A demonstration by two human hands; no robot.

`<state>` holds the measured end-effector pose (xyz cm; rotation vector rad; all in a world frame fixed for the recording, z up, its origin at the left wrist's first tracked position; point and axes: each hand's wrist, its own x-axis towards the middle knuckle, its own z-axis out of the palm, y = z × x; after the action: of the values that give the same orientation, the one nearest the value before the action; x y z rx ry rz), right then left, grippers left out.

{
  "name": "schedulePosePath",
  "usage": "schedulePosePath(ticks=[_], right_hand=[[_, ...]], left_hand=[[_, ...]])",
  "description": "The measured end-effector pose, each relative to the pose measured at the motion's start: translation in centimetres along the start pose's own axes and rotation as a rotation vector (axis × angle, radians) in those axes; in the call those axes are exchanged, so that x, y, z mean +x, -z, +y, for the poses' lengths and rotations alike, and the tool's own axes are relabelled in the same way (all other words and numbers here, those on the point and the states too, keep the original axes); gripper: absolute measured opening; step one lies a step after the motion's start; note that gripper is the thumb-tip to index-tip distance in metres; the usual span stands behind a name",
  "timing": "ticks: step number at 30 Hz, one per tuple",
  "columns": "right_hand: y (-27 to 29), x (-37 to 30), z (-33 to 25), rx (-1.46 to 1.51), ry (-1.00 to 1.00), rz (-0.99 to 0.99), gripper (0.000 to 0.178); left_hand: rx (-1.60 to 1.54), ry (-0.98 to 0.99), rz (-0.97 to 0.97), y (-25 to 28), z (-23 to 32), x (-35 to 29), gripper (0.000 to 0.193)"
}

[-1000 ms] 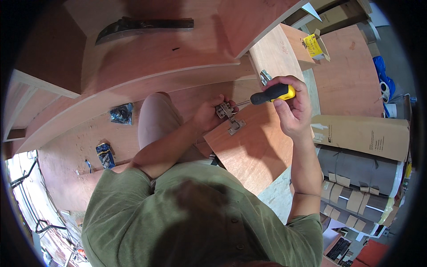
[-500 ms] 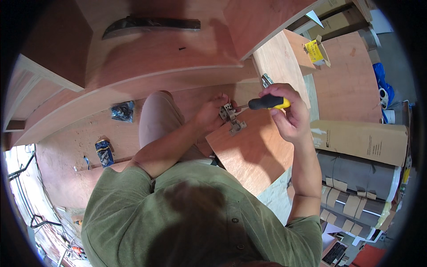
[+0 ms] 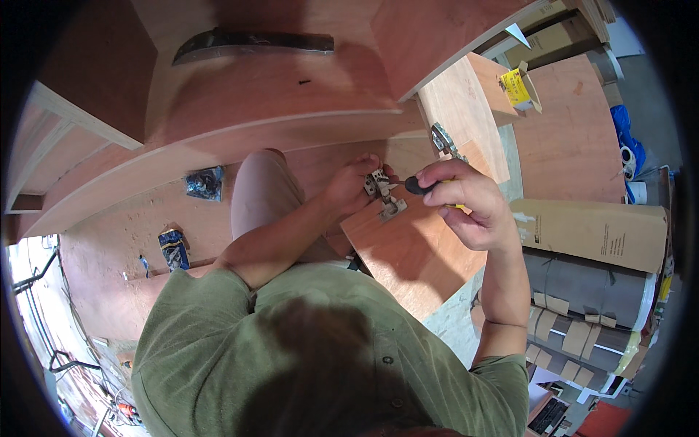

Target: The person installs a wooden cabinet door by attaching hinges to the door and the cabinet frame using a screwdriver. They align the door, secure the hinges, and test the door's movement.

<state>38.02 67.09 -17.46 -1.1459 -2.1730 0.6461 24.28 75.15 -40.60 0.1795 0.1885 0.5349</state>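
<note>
Right hand (image 3: 470, 200), right of the frame's centre, is closed with bent fingers around the handle of a black-and-yellow screwdriver (image 3: 418, 186), its shaft pointing left to a metal hinge (image 3: 378, 182); left hand (image 3: 353, 183), near the centre, has its fingers curled around the upper part of that hinge, whose lower end rests on a reddish wooden panel (image 3: 415, 251); whether the screwdriver's tip sits in a screw is too small to tell.

Just above the right hand, a second hinge (image 3: 443, 137) lies by a pale board (image 3: 466, 98); a yellow box (image 3: 515, 89) stands open at upper right; a dark curved piece (image 3: 255, 41) lies at upper left, a small dark screw (image 3: 304, 82) below it; a clear plastic bag (image 3: 204, 183) and a blue packet (image 3: 173, 250) lie at left.
</note>
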Motion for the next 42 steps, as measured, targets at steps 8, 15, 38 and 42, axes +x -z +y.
schedulePosePath(ticks=[8,15,38,42], right_hand=[[0.7,1.3,-0.3,0.100,-0.069,-0.124,0.034],[1.4,2.2,1.1,-0.018,-0.101,-0.035,0.026],[0.1,0.9,0.8,-0.386,-0.104,0.154,0.044],[0.0,1.2,-0.9,-0.650,-0.327,0.145,0.042]], left_hand=[[0.065,-0.003,0.027,-1.0,0.3,-0.4,0.016],[0.043,0.011,0.067,-0.6,0.3,-0.1,0.015],[0.120,-0.002,0.120,-1.7,0.7,0.4,0.016],[0.124,-0.025,0.105,-1.3,0.6,0.7,0.016]])
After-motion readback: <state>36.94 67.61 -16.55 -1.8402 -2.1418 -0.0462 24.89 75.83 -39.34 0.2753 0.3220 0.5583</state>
